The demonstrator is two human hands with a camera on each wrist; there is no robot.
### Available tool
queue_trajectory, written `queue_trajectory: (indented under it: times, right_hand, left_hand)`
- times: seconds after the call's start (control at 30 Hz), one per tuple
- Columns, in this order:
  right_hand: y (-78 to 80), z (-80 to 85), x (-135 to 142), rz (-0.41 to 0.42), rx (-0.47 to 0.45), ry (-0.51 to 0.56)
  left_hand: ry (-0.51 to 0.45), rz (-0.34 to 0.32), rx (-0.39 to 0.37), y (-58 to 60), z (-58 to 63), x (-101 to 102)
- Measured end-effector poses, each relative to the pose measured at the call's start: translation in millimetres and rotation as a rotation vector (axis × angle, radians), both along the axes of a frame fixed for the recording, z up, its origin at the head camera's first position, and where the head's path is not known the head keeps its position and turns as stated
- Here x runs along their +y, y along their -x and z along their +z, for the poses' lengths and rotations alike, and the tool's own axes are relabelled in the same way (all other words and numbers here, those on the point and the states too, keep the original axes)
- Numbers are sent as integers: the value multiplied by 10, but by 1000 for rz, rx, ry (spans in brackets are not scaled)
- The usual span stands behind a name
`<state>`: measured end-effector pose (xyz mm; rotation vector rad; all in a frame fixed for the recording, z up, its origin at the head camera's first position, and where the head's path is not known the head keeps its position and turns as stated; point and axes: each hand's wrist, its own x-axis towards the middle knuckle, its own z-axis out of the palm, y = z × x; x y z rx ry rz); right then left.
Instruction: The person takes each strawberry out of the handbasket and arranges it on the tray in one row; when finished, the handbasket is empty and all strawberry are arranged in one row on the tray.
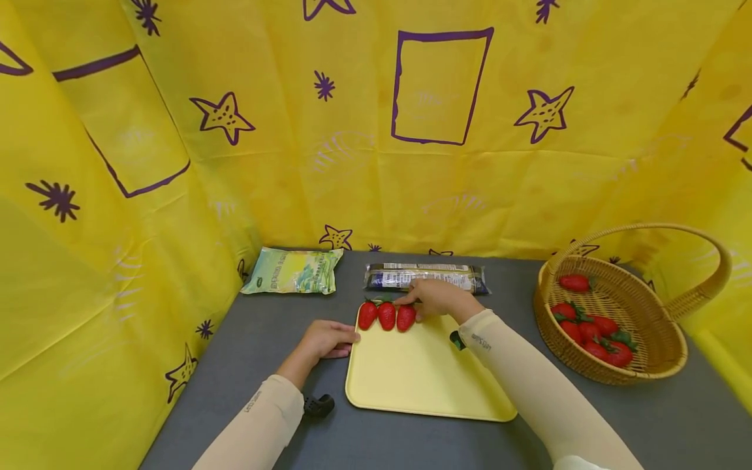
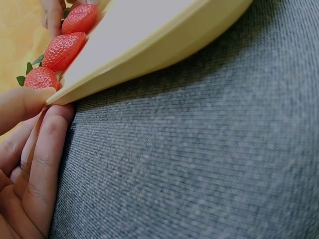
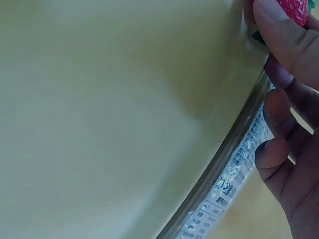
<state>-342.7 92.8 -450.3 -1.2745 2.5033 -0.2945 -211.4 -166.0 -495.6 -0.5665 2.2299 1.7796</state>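
A pale yellow rectangular tray (image 1: 423, 382) lies on the dark cloth, three red strawberries in a row along its far left edge. My left hand (image 1: 326, 338) pinches the tray's left rim, thumb above and fingers beneath, near the leftmost strawberry (image 2: 41, 78). At the far rim, my right hand (image 1: 437, 298) holds the rightmost strawberry (image 1: 405, 318) between thumb and index finger; its other fingers are loosely bent beyond the rim in the right wrist view. The middle strawberry (image 1: 386, 316) sits close beside it, green leaves toward the back.
On the right stands a wicker basket (image 1: 543, 326) with a tall handle and several strawberries (image 1: 590, 329) inside. A green-and-yellow packet (image 1: 294, 271) lies at the back left. Behind the tray is a long clear-wrapped package (image 1: 393, 279). Yellow patterned cloth (image 1: 364, 189) hangs behind.
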Motion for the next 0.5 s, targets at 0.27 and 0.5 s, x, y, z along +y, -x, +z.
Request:
queue_trajectory:
  times: [0.27, 0.5]
  right_hand:
    - [-8, 146, 63, -27, -46, 104]
    - [-252, 812, 774, -22, -482, 301]
  left_hand:
    - [8, 20, 6, -53, 14, -86]
    - [9, 40, -9, -86, -3, -199]
